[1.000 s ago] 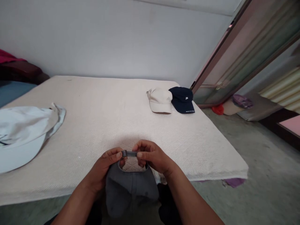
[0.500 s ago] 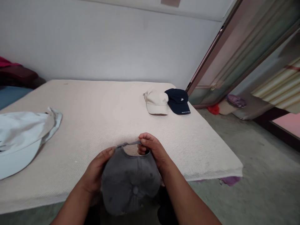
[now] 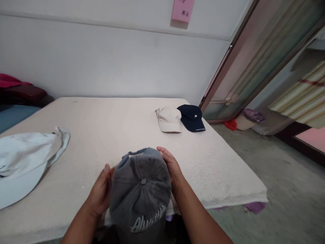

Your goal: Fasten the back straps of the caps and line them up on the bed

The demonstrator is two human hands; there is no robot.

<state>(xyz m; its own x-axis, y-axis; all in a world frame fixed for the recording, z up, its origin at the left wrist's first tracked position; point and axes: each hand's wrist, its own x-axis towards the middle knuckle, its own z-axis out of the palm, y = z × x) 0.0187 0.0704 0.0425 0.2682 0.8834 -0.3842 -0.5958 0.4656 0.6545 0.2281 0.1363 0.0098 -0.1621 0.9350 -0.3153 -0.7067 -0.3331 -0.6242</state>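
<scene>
A grey baseball cap (image 3: 142, 195) is held up between my two hands at the near edge of the bed, its crown facing me. White lettering reading "Always" shows low on its front, and the strap end points away. My left hand (image 3: 101, 191) grips the left side, thumb up, with its other fingers mostly hidden by the cap. On the opposite side my right hand (image 3: 172, 167) clasps the cap near the strap end, its fingers partly behind the fabric. The brim is out of sight below.
A beige cap (image 3: 169, 118) and a navy cap (image 3: 191, 118) lie side by side at the far right of the pale bedspread (image 3: 111, 118). A light blue-white cap (image 3: 25, 159) lies at the left. Behind is a wall with a pink note (image 3: 182, 11); a bin (image 3: 247, 119) stands on the floor.
The grey cap has tipped so its crown and lettering show, and the strap opening has turned away. My right hand has left the strap for the cap's side. The view has tilted up slightly.
</scene>
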